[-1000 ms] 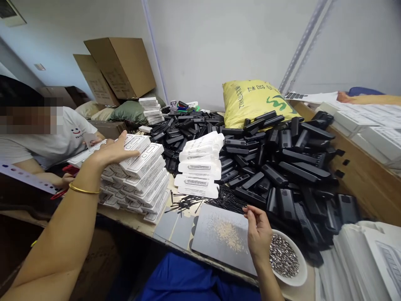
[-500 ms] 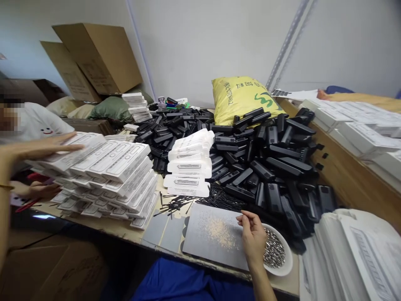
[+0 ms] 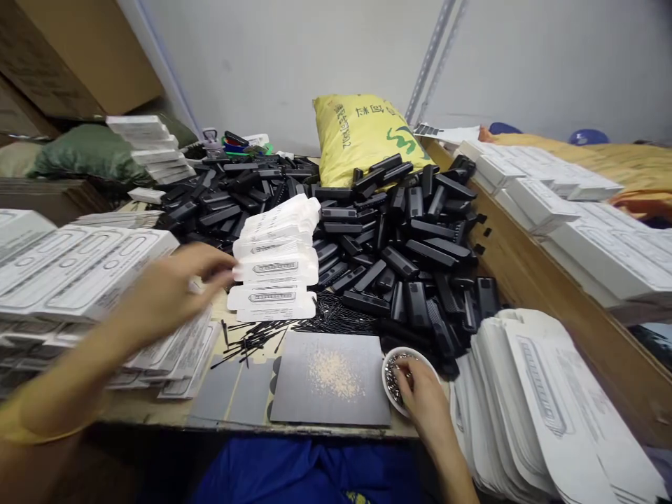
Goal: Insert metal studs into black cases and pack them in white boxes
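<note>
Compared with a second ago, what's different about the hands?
The left hand has left the stack of white boxes and moved right, to the edge of the fanned flat cartons; blur hides whether it touches. The right hand has moved from the grey board's edge into the white bowl of metal pieces. The yellow sack and black cases stay put.

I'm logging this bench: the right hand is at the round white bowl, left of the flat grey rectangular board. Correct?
The side is wrong: the head view shows the round white bowl right of the flat grey rectangular board. The right hand is indeed at the bowl.
</note>
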A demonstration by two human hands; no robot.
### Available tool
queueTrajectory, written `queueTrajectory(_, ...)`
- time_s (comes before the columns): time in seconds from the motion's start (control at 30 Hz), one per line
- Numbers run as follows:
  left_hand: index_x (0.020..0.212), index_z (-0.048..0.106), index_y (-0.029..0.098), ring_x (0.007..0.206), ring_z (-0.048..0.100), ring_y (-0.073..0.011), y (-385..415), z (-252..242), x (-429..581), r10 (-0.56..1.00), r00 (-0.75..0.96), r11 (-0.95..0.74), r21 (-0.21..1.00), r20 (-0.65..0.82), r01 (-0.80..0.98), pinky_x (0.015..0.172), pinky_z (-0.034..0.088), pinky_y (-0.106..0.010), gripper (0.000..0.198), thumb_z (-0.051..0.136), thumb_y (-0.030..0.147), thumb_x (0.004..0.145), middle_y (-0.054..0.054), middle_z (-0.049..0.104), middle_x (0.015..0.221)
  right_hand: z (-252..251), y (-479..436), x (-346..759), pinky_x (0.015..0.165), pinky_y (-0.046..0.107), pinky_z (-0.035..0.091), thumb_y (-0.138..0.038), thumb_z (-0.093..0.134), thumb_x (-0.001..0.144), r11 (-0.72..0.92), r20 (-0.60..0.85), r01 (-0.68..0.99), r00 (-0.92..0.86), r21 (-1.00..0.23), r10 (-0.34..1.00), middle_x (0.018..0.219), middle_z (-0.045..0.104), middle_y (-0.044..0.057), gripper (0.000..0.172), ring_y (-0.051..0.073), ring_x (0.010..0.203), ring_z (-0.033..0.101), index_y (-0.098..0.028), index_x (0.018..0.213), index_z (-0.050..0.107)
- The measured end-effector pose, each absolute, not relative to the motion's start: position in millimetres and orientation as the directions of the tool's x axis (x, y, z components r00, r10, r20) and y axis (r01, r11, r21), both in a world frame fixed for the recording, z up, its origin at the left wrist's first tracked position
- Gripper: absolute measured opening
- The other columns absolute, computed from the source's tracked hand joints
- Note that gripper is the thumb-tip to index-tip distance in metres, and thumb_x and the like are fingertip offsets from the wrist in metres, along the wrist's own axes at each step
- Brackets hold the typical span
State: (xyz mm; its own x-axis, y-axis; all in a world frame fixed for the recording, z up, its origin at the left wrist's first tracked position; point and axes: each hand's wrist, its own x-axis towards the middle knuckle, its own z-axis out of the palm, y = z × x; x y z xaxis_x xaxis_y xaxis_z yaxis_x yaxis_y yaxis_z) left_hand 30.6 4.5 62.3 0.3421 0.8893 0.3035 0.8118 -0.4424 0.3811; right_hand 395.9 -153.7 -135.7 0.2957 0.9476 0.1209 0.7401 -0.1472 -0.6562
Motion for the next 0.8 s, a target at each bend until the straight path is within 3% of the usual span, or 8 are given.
queueTrajectory(0.1, 0.101, 0.065, 0.017, 0.095, 0.059, -0.0196, 15.9, -12.8, 122.4, 0.748, 0.659, -0.633, 0.373, 0.071, 0.678, 0.084, 0.047, -0.033, 0.022, 0.049, 0.023, 0.086, -0.008, 0.067, 0.101, -152.2, -154.9, 401.6, 0.075, 0.038, 0.045, -0.024, 0.045, 0.082, -0.106, 0.128, 0.814, 0.216, -0.571, 0.968, 0.077, 0.063, 0.008, 0.016, 0.026, 0.080, 0.059, -0.021, 0.072, 0.057)
queueTrajectory(0.17, 0.115, 0.058, 0.018, 0.107, 0.055, -0.0207, 26.5, -58.7, 176.2, 0.648, 0.760, -0.720, 0.362, 0.045, 0.593, 0.093, 0.044, -0.034, 0.033, 0.047, 0.012, 0.084, -0.009, 0.062, 0.115, -158.0, -153.5, 401.9, 0.074, 0.037, 0.045, -0.021, 0.044, 0.082, -0.099, 0.128, 0.828, 0.202, -0.551, 0.971, 0.075, 0.061, 0.007, 0.015, 0.025, 0.078, 0.058, -0.021, 0.071, 0.054)
queueTrajectory(0.4, 0.114, 0.058, 0.016, 0.105, 0.052, -0.0266, 57.0, -127.3, 244.5, 0.688, 0.723, -0.670, 0.438, 0.065, 0.599, 0.093, 0.043, -0.045, 0.048, 0.047, -0.003, 0.072, -0.013, 0.059, 0.108, -156.9, -148.5, 397.4, 0.073, 0.035, 0.043, -0.018, 0.045, 0.082, -0.097, 0.166, 0.850, 0.211, -0.518, 0.963, 0.076, 0.059, 0.006, 0.014, 0.023, 0.077, 0.056, -0.021, 0.072, 0.054)
queueTrajectory(0.5, 0.113, 0.060, 0.018, 0.104, 0.054, -0.0255, 57.1, -124.3, 230.1, 0.704, 0.704, -0.633, 0.537, 0.098, 0.558, 0.094, 0.043, -0.043, 0.045, 0.053, 0.001, 0.072, -0.010, 0.060, 0.106, -152.8, -149.0, 397.0, 0.071, 0.035, 0.043, -0.023, 0.047, 0.082, -0.147, 0.157, 0.768, 0.307, -0.624, 0.939, 0.074, 0.060, 0.005, 0.015, 0.021, 0.074, 0.055, -0.020, 0.071, 0.056)
queueTrajectory(0.6, 0.112, 0.062, 0.021, 0.103, 0.056, -0.0222, 44.3, -111.2, 207.1, 0.734, 0.663, -0.589, 0.627, 0.150, 0.510, 0.095, 0.044, -0.037, 0.036, 0.060, 0.012, 0.077, -0.007, 0.061, 0.107, -143.5, -148.6, 393.5, 0.065, 0.031, 0.045, -0.033, 0.053, 0.081, -0.206, 0.065, 0.499, 0.472, -0.842, 0.879, 0.071, 0.062, 0.003, 0.016, 0.018, 0.065, 0.055, -0.019, 0.076, 0.060)
queueTrajectory(0.67, 0.107, 0.064, 0.021, 0.101, 0.058, -0.0215, 27.3, -101.3, 193.8, 0.828, 0.535, -0.426, 0.808, 0.166, 0.408, 0.094, 0.045, -0.035, 0.030, 0.066, 0.023, 0.077, -0.007, 0.062, 0.106, -136.0, -145.2, 385.9, 0.065, 0.030, 0.047, -0.038, 0.059, 0.079, -0.162, -0.017, 0.236, 0.517, -0.958, 0.856, 0.073, 0.063, 0.003, 0.019, 0.017, 0.067, 0.058, -0.018, 0.079, 0.061)
queueTrajectory(0.73, 0.104, 0.065, 0.021, 0.099, 0.061, -0.0222, 5.9, -93.0, 185.5, 0.949, 0.314, -0.046, 0.997, 0.026, 0.057, 0.091, 0.048, -0.036, 0.031, 0.071, 0.030, 0.075, -0.007, 0.064, 0.103, -129.6, -138.4, 373.4, 0.065, 0.029, 0.048, -0.039, 0.065, 0.076, -0.087, -0.080, -0.010, 0.505, -0.996, 0.859, 0.076, 0.065, 0.004, 0.022, 0.017, 0.070, 0.060, -0.018, 0.082, 0.061)
queueTrajectory(0.8, 0.102, 0.062, 0.020, 0.096, 0.065, -0.0242, -15.1, -87.2, 181.9, 0.943, 0.195, 0.327, 0.849, -0.268, -0.415, 0.087, 0.051, -0.040, 0.029, 0.070, 0.032, 0.077, -0.009, 0.066, 0.100, -124.6, -129.9, 357.5, 0.064, 0.028, 0.048, -0.037, 0.068, 0.076, -0.036, -0.114, -0.173, 0.467, -0.984, 0.877, 0.077, 0.066, 0.004, 0.022, 0.015, 0.068, 0.060, -0.018, 0.085, 0.061)
